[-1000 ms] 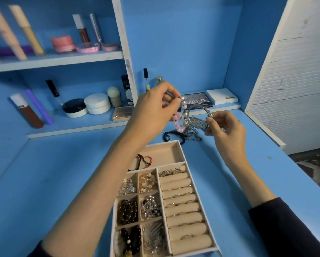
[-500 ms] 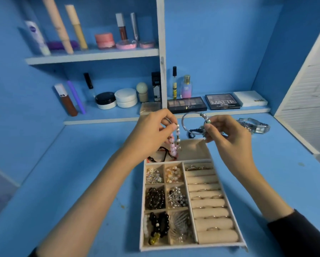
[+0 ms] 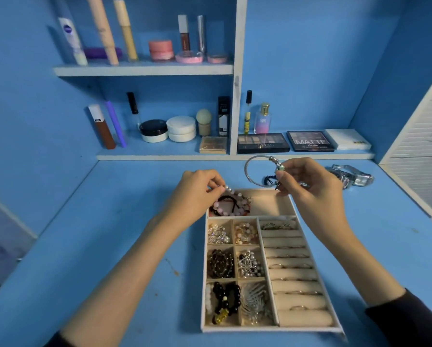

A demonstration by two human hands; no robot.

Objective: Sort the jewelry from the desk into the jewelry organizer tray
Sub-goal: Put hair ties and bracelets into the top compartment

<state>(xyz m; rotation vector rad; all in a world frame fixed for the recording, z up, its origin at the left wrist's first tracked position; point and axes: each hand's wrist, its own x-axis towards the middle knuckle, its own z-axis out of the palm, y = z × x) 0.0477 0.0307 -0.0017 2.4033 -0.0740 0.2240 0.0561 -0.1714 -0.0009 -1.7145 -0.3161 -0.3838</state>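
Beige jewelry organizer tray (image 3: 310,209) on the blue counter (image 3: 109,221), both hands at its far end.
Left hand (image 3: 197,194) pinches a pink beaded bracelet (image 3: 225,206) whose loop lies in the wide far compartment beside red and black cords. Right hand (image 3: 307,181) pinches a silver bangle (image 3: 252,166) above the far rim. Small left cells hold beads and pearls; ring rolls on the right carry rings. Watches (image 3: 352,175) lie far right.
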